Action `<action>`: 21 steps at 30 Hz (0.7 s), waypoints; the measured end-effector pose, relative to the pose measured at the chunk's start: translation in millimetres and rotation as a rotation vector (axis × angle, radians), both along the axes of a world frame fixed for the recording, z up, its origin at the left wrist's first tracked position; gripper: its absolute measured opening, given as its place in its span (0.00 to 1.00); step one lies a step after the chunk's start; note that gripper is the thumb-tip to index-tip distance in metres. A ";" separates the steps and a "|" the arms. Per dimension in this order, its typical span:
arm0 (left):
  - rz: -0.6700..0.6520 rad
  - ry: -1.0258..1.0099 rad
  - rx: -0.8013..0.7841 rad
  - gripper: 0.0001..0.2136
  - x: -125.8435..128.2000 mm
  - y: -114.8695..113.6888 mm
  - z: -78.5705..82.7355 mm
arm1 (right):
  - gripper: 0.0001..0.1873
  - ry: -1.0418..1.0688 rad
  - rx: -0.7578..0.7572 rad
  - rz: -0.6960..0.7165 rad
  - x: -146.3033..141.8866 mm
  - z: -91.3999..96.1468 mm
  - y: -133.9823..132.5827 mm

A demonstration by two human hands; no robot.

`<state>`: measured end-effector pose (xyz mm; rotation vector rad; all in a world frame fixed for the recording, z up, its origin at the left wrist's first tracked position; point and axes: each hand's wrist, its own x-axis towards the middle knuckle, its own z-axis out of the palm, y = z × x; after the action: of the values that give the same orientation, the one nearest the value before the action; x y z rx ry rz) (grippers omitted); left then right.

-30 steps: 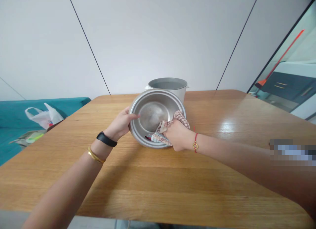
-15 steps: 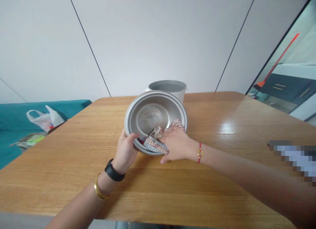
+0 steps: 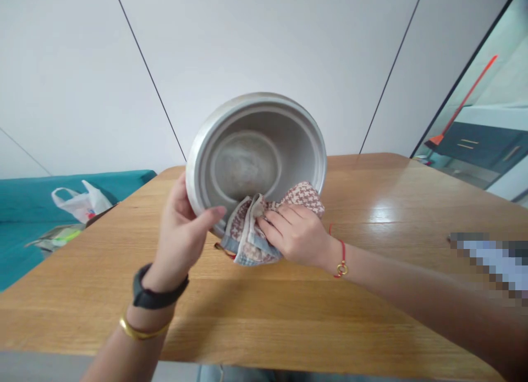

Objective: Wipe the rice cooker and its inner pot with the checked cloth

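A round metal inner pot (image 3: 247, 162), like one from a rice cooker, is held up and tilted so that its inside faces me. My left hand (image 3: 181, 228) grips its lower left rim, thumb over the edge and fingers behind. A patterned cloth (image 3: 251, 236) in brown, cream and blue is bunched at the pot's lower rim and hangs over it. My right hand (image 3: 295, 233) is closed on this cloth and presses it against the rim. The pot covers whatever stands behind it.
Under my hands is a wooden table (image 3: 391, 288) against a white panelled wall (image 3: 264, 41). A teal sofa (image 3: 25, 200) with a white plastic bag (image 3: 84, 203) stands to the left. A blurred-out object (image 3: 490, 261) lies at the table's right. Far right, a broom (image 3: 462, 104) leans.
The pot has been raised and brought closer, now hiding the white container behind it. My right hand has drawn the cloth from inside the pot onto its lower rim.
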<state>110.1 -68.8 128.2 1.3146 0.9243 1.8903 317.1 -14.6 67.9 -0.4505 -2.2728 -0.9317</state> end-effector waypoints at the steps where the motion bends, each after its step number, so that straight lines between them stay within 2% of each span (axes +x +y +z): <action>1: 0.044 -0.052 -0.035 0.29 5.6 -5.1 -8.0 | 0.13 0.044 0.027 0.032 -2.1 3.0 -5.1; 2: 0.071 -0.112 -0.095 0.28 11.2 -8.7 -17.0 | 0.13 0.059 0.026 0.048 -4.8 5.5 -10.0; 4: 0.085 -0.218 -0.214 0.25 19.9 -10.4 -33.4 | 0.13 0.005 -0.069 0.037 -11.3 8.1 -17.2; 6: 0.089 -0.280 -0.231 0.25 23.3 -6.2 -43.4 | 0.12 -0.108 -0.260 -0.022 -16.3 7.4 -17.6; 8: 0.086 -0.294 -0.207 0.25 21.0 -0.1 -45.6 | 0.15 -0.215 -0.433 -0.091 -15.7 5.6 -8.5; 10: 0.063 -0.273 -0.173 0.24 14.0 4.5 -42.0 | 0.17 -0.277 -0.471 -0.141 -7.5 4.8 9.5; 13: -0.012 -0.166 -0.173 0.23 -0.6 7.1 -31.1 | 0.12 -0.312 -0.293 -0.154 14.5 6.3 43.2; 15: -0.080 -0.085 -0.208 0.24 -8.8 7.9 -22.7 | 0.11 -0.340 -0.170 -0.128 27.1 8.8 58.7; 17: -0.122 -0.032 -0.215 0.25 -13.3 9.7 -14.7 | 0.12 -0.391 -0.135 -0.128 32.1 12.6 60.8; 19: -0.131 -0.011 -0.204 0.25 -14.6 12.4 -8.6 | 0.10 -0.444 -0.200 -0.163 29.3 18.1 49.0; 21: -0.120 -0.016 -0.198 0.26 -14.1 15.0 -5.9 | 0.24 -0.475 -0.348 -0.194 22.4 24.6 30.2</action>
<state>96.0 -53.9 122.3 1.2078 0.9751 1.6699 339.6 15.6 92.5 -0.6655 -2.8869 -0.7969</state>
